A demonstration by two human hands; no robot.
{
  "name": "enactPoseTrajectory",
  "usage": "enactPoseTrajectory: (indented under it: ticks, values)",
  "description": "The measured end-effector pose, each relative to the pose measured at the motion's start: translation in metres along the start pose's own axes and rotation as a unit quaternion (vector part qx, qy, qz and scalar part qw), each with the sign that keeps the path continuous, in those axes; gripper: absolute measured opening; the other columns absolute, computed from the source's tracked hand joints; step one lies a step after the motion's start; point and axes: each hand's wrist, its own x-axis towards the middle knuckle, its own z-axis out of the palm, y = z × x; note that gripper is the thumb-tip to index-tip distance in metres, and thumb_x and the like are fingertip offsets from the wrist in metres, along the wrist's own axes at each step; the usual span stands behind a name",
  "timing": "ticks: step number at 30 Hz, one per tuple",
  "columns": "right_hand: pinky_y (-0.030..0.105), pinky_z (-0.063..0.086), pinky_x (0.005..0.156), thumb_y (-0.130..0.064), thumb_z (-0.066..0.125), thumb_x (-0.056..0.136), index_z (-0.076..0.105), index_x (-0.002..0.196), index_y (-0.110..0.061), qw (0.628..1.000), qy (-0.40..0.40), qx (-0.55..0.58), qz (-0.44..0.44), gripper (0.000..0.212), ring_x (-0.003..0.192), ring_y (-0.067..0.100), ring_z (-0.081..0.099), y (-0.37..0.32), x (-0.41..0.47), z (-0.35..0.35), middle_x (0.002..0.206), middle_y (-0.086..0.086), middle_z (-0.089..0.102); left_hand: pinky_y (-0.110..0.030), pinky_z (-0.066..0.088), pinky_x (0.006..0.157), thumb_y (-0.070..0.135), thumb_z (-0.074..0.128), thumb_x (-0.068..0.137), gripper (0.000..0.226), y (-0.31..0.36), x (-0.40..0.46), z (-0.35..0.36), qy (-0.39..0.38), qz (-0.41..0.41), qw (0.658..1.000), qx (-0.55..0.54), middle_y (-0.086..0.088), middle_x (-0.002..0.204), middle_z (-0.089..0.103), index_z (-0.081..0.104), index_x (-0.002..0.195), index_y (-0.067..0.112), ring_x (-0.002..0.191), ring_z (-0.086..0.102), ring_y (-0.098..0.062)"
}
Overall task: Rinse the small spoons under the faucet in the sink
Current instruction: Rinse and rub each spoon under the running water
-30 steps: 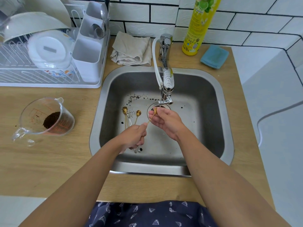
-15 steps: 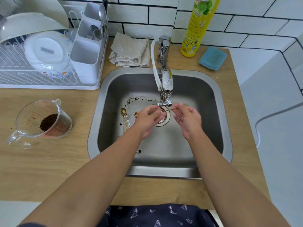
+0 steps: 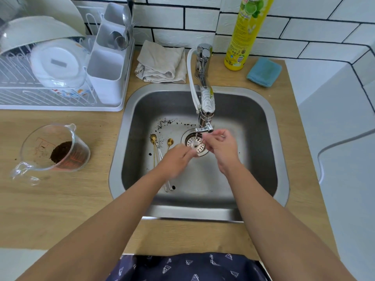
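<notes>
Both hands are over a steel sink [image 3: 261, 110], close together beneath the faucet [image 3: 206, 102]. Right hand [image 3: 220, 146] has its fingers curled just under the spout; a thin spoon handle may be pinched there, but blur makes it impossible to be sure. Left hand [image 3: 175, 161] is loosely curled near the drain strainer [image 3: 195, 145], blurred, and I cannot tell whether it holds anything. A thin stream of water falls from the spout onto the strainer.

On the sink floor, left of the drain, lie several small spoons [image 3: 157, 147], gold-bowled, partly hidden by the left hand and forearm. Dark grounds [image 3: 165, 122] are scattered behind them.

On the wooden counter [image 3: 50, 209] to the left, a clear measuring cup [image 3: 54, 150] with red markings, too small to read, holds a heap of dark grounds. Behind it a white dish rack [image 3: 60, 98] holds plates and bowls, and its cutlery caddy [image 3: 110, 63] holds metal spoons.

Behind the sink lie a folded beige cloth [image 3: 161, 64], a tall yellow bottle [image 3: 246, 33] with lime pictures and a label reading "700", and a blue sponge [image 3: 264, 72]. White tiles cover the wall.
</notes>
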Motion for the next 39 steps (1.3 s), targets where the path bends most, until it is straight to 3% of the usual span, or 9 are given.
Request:
enactPoseTrajectory:
  ticks: [3,7,12,17,22,25,30,36,39]
  values:
    - [0.024,0.058,0.072,-0.005,0.084,0.084,0.052,0.130,-0.018,0.994,-0.074,-0.077,0.028,0.058,0.074,0.007,0.074,0.017,-0.008,0.017,0.079,-0.002,0.077,-0.024,0.048,0.050,0.027,0.048,0.104,0.014,-0.017,-0.021,-0.001,-0.027,-0.050,0.996,-0.062,0.005,0.081,0.070,0.053,0.112,0.038,0.060,0.069,-0.011]
    - [0.027,0.049,0.093,-0.008,0.087,0.082,0.033,0.158,-0.019,0.975,-0.153,-0.149,0.052,0.094,0.099,0.008,0.075,0.025,-0.009,0.018,0.092,0.003,0.081,-0.028,0.054,0.045,0.026,0.058,0.100,0.006,-0.029,-0.036,-0.001,-0.009,-0.087,0.989,-0.118,0.003,0.081,0.074,0.063,0.103,0.025,0.057,0.072,-0.018]
    - [0.014,0.054,0.069,-0.013,0.085,0.085,0.035,0.158,-0.018,0.985,-0.101,-0.114,0.084,0.088,0.083,0.009,0.078,0.012,-0.007,0.011,0.099,0.006,0.081,-0.031,0.058,0.049,0.024,0.065,0.097,0.005,-0.027,-0.037,0.001,-0.002,-0.099,0.975,-0.201,0.002,0.085,0.077,0.068,0.099,0.020,0.064,0.075,-0.025]
    - [0.043,0.044,0.113,-0.014,0.089,0.081,0.028,0.161,-0.014,0.970,-0.152,-0.152,0.111,0.101,0.091,0.015,0.079,0.012,-0.013,0.010,0.096,0.002,0.083,-0.029,0.059,0.053,0.021,0.065,0.097,0.009,-0.025,-0.036,0.001,-0.003,-0.101,0.970,-0.221,-0.004,0.078,0.076,0.071,0.096,0.015,0.063,0.074,-0.024]
    - [0.030,0.050,0.096,-0.015,0.089,0.080,0.030,0.160,-0.015,0.984,-0.097,-0.093,0.117,0.100,0.089,0.014,0.080,0.015,-0.014,0.010,0.103,0.004,0.081,-0.025,0.058,0.053,0.021,0.064,0.098,0.011,-0.026,-0.032,0.002,0.025,-0.082,0.969,-0.230,-0.004,0.075,0.075,0.072,0.092,0.017,0.056,0.071,-0.021]
    - [0.040,0.046,0.110,-0.018,0.091,0.079,0.029,0.160,-0.015,0.976,-0.132,-0.115,0.133,0.102,0.104,0.018,0.077,0.029,-0.018,0.012,0.104,0.004,0.081,-0.025,0.058,0.052,0.022,0.063,0.098,0.012,-0.029,-0.031,0.002,0.031,-0.074,0.979,-0.186,-0.002,0.073,0.075,0.072,0.089,0.019,0.056,0.072,-0.020]
    - [0.023,0.048,0.078,-0.016,0.087,0.084,0.047,0.143,-0.030,0.988,-0.070,-0.082,0.107,0.073,0.082,0.009,0.078,0.016,0.000,-0.002,0.091,0.000,0.082,-0.024,0.055,0.051,0.021,0.060,0.100,0.014,-0.027,-0.033,0.004,-0.010,-0.084,0.980,-0.181,-0.002,0.076,0.075,0.069,0.091,0.016,0.059,0.072,-0.020]
    - [0.011,0.051,0.065,-0.024,0.076,0.093,0.073,0.108,-0.020,0.979,-0.106,-0.154,0.079,0.016,0.073,0.011,0.076,0.013,-0.003,0.003,0.091,-0.002,0.082,-0.035,0.058,0.051,0.028,0.053,0.101,0.014,-0.028,-0.035,0.005,-0.048,-0.093,0.992,-0.065,0.010,0.076,0.074,0.063,0.091,0.025,0.058,0.071,-0.013]
    - [0.016,0.053,0.068,-0.024,0.060,0.103,0.073,0.105,-0.017,0.980,-0.102,-0.149,0.082,0.015,0.075,0.009,0.076,0.008,-0.002,0.003,0.095,-0.003,0.083,-0.044,0.059,0.054,0.029,0.053,0.101,0.014,-0.030,-0.035,0.003,-0.040,-0.094,0.993,-0.053,0.011,0.075,0.073,0.063,0.091,0.028,0.057,0.071,-0.015]
